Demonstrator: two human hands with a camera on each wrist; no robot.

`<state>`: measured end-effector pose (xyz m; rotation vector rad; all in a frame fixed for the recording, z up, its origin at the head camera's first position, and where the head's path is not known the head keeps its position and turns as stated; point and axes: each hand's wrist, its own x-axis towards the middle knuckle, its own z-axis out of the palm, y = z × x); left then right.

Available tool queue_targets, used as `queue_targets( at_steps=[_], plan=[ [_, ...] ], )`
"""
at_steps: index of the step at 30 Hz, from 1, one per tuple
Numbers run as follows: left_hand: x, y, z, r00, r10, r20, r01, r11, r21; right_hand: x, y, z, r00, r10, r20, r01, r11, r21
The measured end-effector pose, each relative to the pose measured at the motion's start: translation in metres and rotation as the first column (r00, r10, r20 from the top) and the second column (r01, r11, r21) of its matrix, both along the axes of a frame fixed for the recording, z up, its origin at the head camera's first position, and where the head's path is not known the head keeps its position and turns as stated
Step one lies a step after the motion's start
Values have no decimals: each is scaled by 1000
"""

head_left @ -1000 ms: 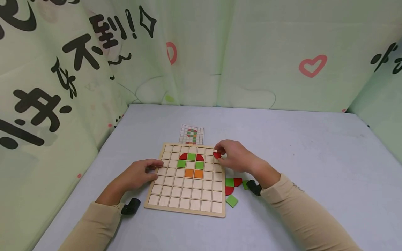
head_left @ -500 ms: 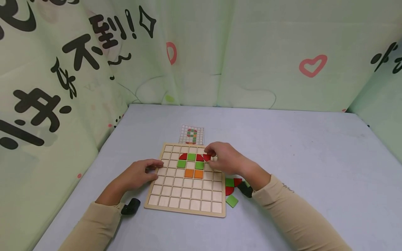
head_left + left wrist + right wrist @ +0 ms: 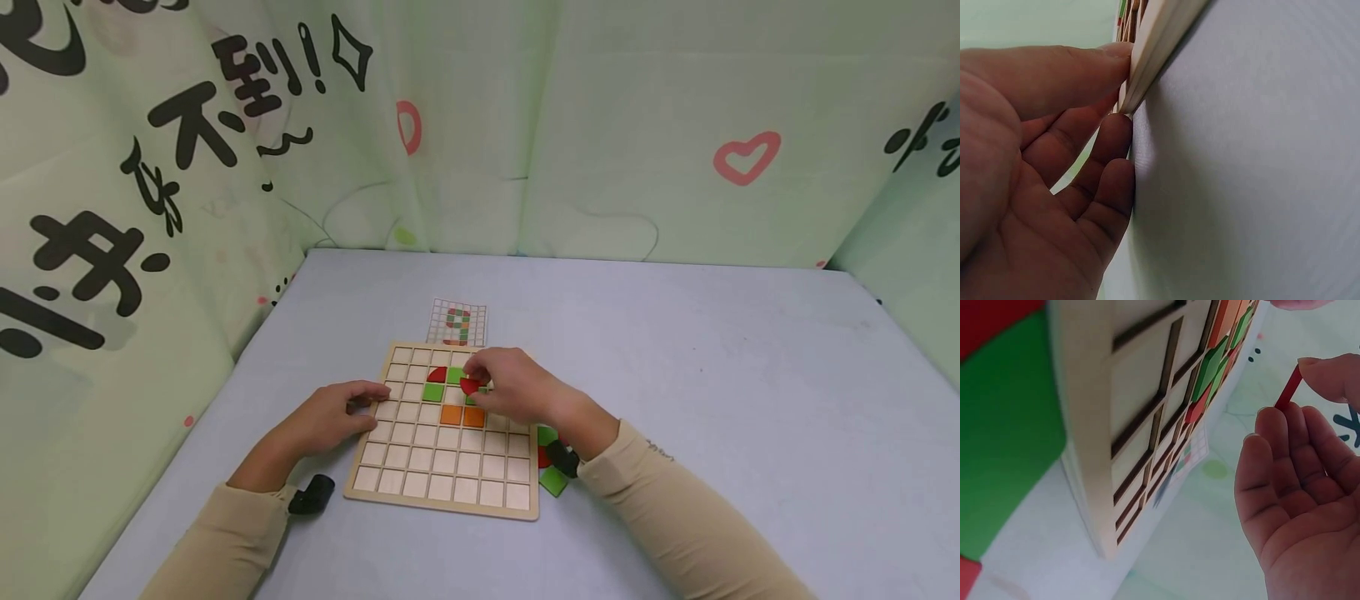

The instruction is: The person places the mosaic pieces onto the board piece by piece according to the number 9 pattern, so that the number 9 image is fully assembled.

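My right hand pinches a red quarter-round tile between thumb and fingertips, over the upper middle of a wooden grid board. In the right wrist view the tile appears edge-on, clear of the board's surface. Set in the grid are a red rounded tile, green square tiles and two orange square tiles; the hand partly covers those on the right. My left hand rests at the board's left edge, thumb and fingers touching the rim without curling round it.
Beyond the board lies a printed card with a coloured grid pattern. Loose green tiles and a red tile lie by the board's right side, partly under the right wrist. A printed curtain surrounds the white table.
My right hand has moved left across the board with the red tile, from the right edge to above the placed tiles. The left hand and board have stayed put.
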<state>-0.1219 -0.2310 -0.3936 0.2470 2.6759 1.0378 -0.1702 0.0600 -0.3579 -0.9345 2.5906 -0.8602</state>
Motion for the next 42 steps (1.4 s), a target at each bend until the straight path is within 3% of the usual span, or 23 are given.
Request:
queue_targets(
  at_steps=[24,34,42],
  plan=[
    [-1,-2,0,999,-33,-10,33,999,21,2,-29,-4,996,61,-67,-59,998,28],
    [-2,-4,-3,1000,-29,-1,29,999,15,1,-37,-7,998,52,-30,-51,998,46],
    [-2,-4,-2,999,-32,-4,32,999,12,2,-40,-8,997,61,-44,-59,997,57]
  ],
)
